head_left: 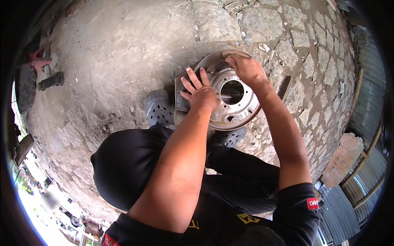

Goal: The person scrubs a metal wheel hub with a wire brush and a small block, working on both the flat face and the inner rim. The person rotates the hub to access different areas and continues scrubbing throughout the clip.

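Observation:
A round steel wheel rim (237, 76) lies in front of me, with a large centre hole and smaller bolt holes around it. My left hand (201, 93) rests on its left side, fingers spread across the edge. At the far right part of the rim is my right hand (247, 70), fingers curled in against the inner surface. Whatever those fingers may hold is hidden beneath them. Under the rim's left side a flat grey metal block (180, 96) sticks out.
My feet, in grey clogs (159, 107), stand close to the rim on rough stone ground. A dark flat bar (285, 87) lies to its right. Corrugated metal sheets (369, 78) line the right side, and a red object (40, 57) sits at the far left.

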Available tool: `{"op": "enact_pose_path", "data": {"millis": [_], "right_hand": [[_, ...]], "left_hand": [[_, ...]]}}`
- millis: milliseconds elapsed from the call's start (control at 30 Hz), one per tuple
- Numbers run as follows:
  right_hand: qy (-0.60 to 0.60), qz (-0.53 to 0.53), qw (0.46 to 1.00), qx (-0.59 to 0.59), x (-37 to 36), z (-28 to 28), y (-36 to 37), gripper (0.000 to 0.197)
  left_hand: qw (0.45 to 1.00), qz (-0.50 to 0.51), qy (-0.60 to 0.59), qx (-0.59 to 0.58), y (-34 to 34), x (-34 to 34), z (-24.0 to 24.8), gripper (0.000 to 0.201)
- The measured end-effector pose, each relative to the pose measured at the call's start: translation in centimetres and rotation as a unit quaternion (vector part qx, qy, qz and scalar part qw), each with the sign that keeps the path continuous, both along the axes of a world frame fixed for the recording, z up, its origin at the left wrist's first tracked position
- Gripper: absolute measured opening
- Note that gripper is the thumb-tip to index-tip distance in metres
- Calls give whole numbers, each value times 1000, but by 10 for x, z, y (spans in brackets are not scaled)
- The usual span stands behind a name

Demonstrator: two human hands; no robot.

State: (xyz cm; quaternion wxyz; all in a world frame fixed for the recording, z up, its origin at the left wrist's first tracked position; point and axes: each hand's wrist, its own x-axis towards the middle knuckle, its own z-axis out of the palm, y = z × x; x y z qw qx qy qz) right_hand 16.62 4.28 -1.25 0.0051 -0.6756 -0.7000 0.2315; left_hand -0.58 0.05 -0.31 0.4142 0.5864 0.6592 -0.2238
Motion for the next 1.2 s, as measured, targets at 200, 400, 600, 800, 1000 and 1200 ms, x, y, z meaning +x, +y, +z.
{"op": "enact_pose_path", "data": {"millis": [200, 400, 600, 800, 1000, 1200], "right_hand": [[-70, 21, 997, -36, -27, -11, 8, 42], [-75, -6, 995, -66, -9, 17, 16, 39], [-30, -1, 1000, -4, -26, 10, 3, 41], [-87, -52, 984, -146, -20, 19, 17, 41], [-45, -13, 994, -96, -13, 27, 18, 42], [-24, -33, 999, -34, -26, 17, 13, 40]], "left_hand": [[1000, -5, 3, 19, -5, 2, -8, 139], [1000, -2, 1, 16, -4, 0, -4, 139], [1000, 0, 1, 16, -2, 3, -9, 139], [1000, 0, 4, 25, -6, 0, -9, 140], [999, 4, 0, 36, -6, -1, -6, 137], [999, 6, 6, 48, -5, 2, -10, 135]]}}
